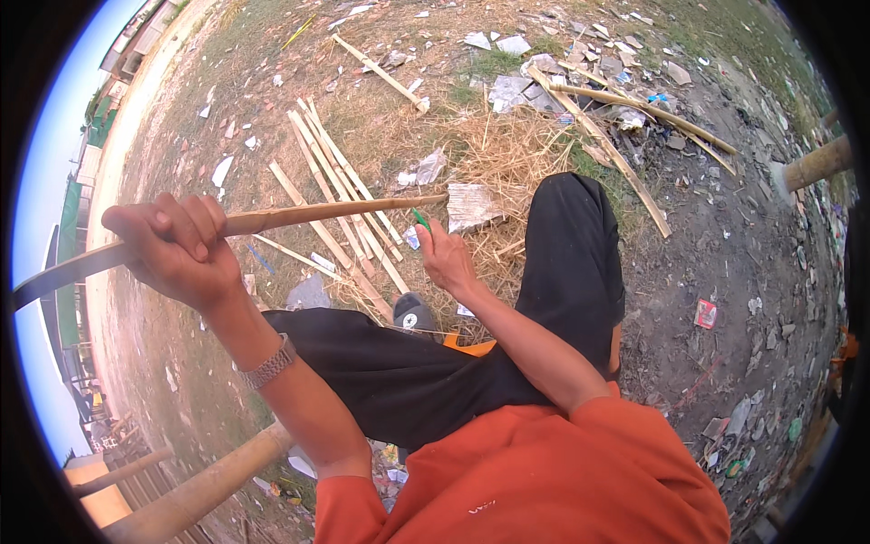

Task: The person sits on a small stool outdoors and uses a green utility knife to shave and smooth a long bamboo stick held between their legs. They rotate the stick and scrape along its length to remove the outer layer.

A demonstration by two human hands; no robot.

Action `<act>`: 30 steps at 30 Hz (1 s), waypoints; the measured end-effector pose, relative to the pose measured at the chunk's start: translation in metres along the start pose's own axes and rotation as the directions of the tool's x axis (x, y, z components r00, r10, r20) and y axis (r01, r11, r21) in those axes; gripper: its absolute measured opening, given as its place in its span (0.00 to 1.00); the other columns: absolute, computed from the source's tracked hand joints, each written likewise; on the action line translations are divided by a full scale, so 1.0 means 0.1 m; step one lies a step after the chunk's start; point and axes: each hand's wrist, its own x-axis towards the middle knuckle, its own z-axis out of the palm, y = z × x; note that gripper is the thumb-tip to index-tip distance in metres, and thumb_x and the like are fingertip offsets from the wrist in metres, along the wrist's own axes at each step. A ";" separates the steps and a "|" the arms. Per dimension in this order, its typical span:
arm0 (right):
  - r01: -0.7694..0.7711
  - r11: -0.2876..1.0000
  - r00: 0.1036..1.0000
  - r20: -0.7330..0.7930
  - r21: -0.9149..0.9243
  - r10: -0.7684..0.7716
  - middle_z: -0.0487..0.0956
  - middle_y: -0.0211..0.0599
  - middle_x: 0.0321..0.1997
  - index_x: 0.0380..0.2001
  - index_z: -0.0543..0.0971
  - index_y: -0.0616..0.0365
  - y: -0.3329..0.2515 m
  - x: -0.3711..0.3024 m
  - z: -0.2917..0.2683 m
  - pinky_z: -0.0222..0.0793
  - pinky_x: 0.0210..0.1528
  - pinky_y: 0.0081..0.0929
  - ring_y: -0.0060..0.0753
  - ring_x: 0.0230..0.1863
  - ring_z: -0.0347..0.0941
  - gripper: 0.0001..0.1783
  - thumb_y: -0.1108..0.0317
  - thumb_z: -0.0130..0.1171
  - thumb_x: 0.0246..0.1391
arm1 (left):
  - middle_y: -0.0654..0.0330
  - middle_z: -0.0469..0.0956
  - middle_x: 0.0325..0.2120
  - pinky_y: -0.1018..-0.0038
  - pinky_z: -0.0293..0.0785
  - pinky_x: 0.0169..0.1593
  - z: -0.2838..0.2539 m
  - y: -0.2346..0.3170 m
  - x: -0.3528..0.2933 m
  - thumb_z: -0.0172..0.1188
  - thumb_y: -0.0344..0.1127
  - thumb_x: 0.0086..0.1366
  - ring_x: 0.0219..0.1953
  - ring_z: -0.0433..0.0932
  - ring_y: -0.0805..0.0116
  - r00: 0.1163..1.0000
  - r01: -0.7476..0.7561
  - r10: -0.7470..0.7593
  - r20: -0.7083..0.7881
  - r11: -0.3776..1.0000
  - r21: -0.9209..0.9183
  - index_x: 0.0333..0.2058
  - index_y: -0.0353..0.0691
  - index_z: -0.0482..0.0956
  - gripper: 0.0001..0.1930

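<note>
My left hand [186, 245], raised at the left, is closed in a fist around a long bamboo strip [335, 210]. One end of the strip runs out past the left edge; its other end reaches the middle, beside a pale wooden block [473, 207]. Just below that end, my right hand [448, 259] is closed on a thin green object [420, 218], whose tip shows beyond the thumb. The rest of the green thing is hidden in the fingers, so its kind cannot be told. Several split bamboo strips [335, 181] lie on the ground beyond my hands.
Dry shavings [507, 150] surround the block. More bamboo pieces [625, 100] lie at the far right, and a single one [381, 72] farther off. A thick bamboo pole [204, 485] passes at my lower left. Rubble and litter, including a red packet [705, 314], dot the ground.
</note>
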 end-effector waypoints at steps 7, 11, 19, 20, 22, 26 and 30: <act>-0.196 0.977 0.981 -0.016 -0.081 0.196 0.76 0.62 0.25 0.36 0.70 0.60 0.41 0.23 0.24 0.67 0.38 0.57 0.68 0.33 0.73 0.25 0.48 0.37 0.64 | 0.71 0.53 0.06 0.81 0.46 0.16 0.04 -0.01 0.05 0.47 0.52 0.69 0.07 0.47 0.82 1.000 -0.021 0.021 -0.008 1.000 0.003 0.20 0.46 0.65 0.21; -0.122 0.987 0.992 0.015 -0.101 0.124 0.78 0.58 0.28 0.38 0.70 0.60 0.30 0.20 0.25 0.69 0.41 0.54 0.66 0.35 0.75 0.24 0.49 0.35 0.65 | 0.71 0.54 0.06 0.81 0.47 0.15 0.06 -0.01 0.02 0.49 0.53 0.68 0.08 0.48 0.82 0.999 -0.013 0.015 -0.047 0.999 0.043 0.20 0.46 0.66 0.21; -0.256 0.944 0.960 0.061 -0.207 0.273 0.78 0.60 0.32 0.46 0.69 0.60 0.17 0.33 0.04 0.68 0.42 0.54 0.63 0.38 0.75 0.23 0.50 0.38 0.64 | 0.71 0.54 0.06 0.81 0.49 0.15 0.19 0.00 0.04 0.55 0.54 0.64 0.08 0.52 0.81 0.949 -0.044 0.089 -0.303 0.988 0.151 0.20 0.44 0.65 0.22; -0.237 0.961 0.967 0.065 -0.141 0.247 0.78 0.59 0.31 0.46 0.68 0.60 -0.07 0.30 -0.05 0.66 0.41 0.55 0.62 0.37 0.75 0.23 0.50 0.38 0.64 | 0.71 0.54 0.06 0.80 0.50 0.16 0.17 -0.02 0.03 0.57 0.55 0.62 0.08 0.53 0.81 0.927 -0.042 0.107 -0.360 0.982 0.183 0.20 0.44 0.64 0.23; -0.093 0.991 0.993 0.087 0.098 0.084 0.76 0.56 0.26 0.44 0.67 0.62 -0.62 0.15 -0.26 0.65 0.36 0.55 0.62 0.32 0.73 0.22 0.52 0.37 0.65 | 0.71 0.55 0.06 0.80 0.51 0.16 0.16 -0.02 0.02 0.57 0.55 0.62 0.08 0.53 0.81 0.918 -0.057 0.125 -0.376 0.981 0.187 0.19 0.44 0.64 0.23; 0.231 0.902 0.955 0.093 0.365 -0.283 0.71 0.58 0.17 0.38 0.65 0.64 -1.42 -0.35 -0.56 0.60 0.30 0.55 0.65 0.24 0.69 0.18 0.57 0.38 0.66 | 0.70 0.56 0.06 0.80 0.51 0.15 0.18 0.00 -0.01 0.54 0.53 0.65 0.07 0.52 0.81 0.967 -0.062 0.079 -0.241 0.995 0.075 0.19 0.44 0.64 0.23; 0.256 0.959 0.965 0.023 0.122 -0.261 0.69 0.56 0.16 0.35 0.66 0.62 -1.40 -0.61 -0.53 0.58 0.27 0.53 0.64 0.21 0.67 0.15 0.60 0.40 0.66 | 0.69 0.56 0.06 0.79 0.49 0.13 0.10 0.03 -0.07 0.49 0.53 0.68 0.06 0.50 0.80 0.998 -0.056 0.054 -0.033 0.998 -0.036 0.19 0.44 0.64 0.23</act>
